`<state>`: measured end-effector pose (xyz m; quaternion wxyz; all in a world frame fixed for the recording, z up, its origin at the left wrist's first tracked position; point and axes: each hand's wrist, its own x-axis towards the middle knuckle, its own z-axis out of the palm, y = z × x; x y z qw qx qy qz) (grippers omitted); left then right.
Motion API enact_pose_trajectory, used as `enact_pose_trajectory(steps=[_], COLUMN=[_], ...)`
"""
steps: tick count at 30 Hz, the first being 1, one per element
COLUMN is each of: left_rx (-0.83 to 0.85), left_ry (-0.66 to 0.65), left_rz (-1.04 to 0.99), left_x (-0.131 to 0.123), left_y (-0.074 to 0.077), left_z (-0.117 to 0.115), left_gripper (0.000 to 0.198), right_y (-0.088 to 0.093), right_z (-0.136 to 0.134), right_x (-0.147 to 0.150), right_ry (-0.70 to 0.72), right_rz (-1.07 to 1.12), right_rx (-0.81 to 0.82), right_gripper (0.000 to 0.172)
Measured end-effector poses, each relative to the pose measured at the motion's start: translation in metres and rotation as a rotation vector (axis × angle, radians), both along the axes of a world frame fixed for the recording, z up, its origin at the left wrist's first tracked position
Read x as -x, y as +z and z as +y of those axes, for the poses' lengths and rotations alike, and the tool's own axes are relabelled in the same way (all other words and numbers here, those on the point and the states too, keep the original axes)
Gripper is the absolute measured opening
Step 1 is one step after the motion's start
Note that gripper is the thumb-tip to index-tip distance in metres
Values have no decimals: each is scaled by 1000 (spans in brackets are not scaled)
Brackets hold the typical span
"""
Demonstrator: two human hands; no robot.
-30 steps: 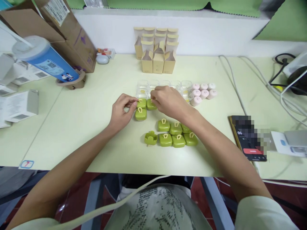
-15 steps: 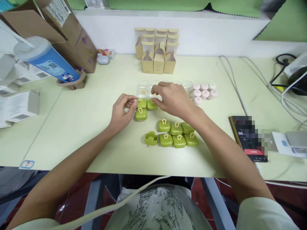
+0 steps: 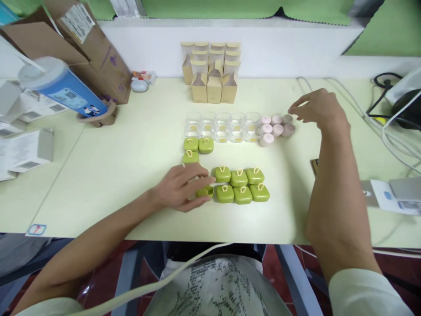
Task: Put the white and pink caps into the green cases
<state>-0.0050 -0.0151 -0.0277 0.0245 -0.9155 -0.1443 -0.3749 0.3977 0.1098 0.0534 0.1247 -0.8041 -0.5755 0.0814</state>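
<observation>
My left hand (image 3: pixel 186 186) is spread around the small green flower-shaped cup (image 3: pixel 207 192); its fingers partly hide the cup, and I cannot tell whether they touch it. To the right of that hand stand several rounded green cases (image 3: pixel 242 195) with pale yellow loops on top. More such cases (image 3: pixel 206 145) stand farther back, in front of rows of clear plastic cups (image 3: pixel 222 127). Over on the right, my right hand (image 3: pixel 317 107) hovers with parted fingers just beside the pale pink cylinders (image 3: pixel 277 130), holding nothing.
Open cardboard boxes (image 3: pixel 213 90) stand together by the wall. A blue cup (image 3: pixel 74 94) in a brown holder, a large carton (image 3: pixel 105 61) and white boxes (image 3: pixel 31 149) fill the left side. Cables (image 3: pixel 355 103) and a partly hidden phone (image 3: pixel 315 166) lie at the right.
My left hand has come down from the rear green cases to the flower-shaped cup. My right hand has swung right, from over the clear cups to the pink cylinders, now covering most of the phone.
</observation>
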Motion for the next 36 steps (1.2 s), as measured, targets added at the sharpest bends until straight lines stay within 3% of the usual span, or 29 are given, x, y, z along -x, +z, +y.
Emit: enact_pose_trajectory(steps=[3, 7, 10, 13, 16, 20, 22, 25, 28, 32, 36], left_rx=[-5, 48, 96, 124, 103, -31, -51, -14, -4, 6, 59], left_ry=[-64, -48, -34, -23, -15, 33, 71, 106, 148, 194, 208], left_rz=[195, 298, 282, 237, 223, 146, 74, -18, -101, -219, -224], left_x=[-7, -5, -2, 0, 1, 4, 5, 6, 4, 0, -3], left_y=[3, 6, 7, 6, 3, 1, 1, 0, -6, -16, -11], left_z=[-11, -12, -9, -7, -6, -3, -2, 1, 3, 3, -1], left_gripper=[26, 20, 11, 13, 20, 27, 34, 40, 22, 27, 29], right_y=[-1, 0, -1, 7, 23, 30, 21, -4, -32, -57, -66], right_z=[-1, 0, 3, 6, 2, -21, -39, -70, -99, -125, -134], right_x=[10, 14, 8, 4, 9, 44, 70, 111, 141, 156, 153], right_ry=[-168, -164, -174, -179, -25, 261, 426, 613, 718, 753, 802], right_rz=[191, 233, 226, 247, 499, 875, 968, 1123, 1205, 1281, 1143], right_rx=[115, 96, 31, -304, -683, -834, -827, -585, -453, -413, -483], right_gripper=[32, 17, 24, 36, 38, 27, 19, 21, 28, 29, 28])
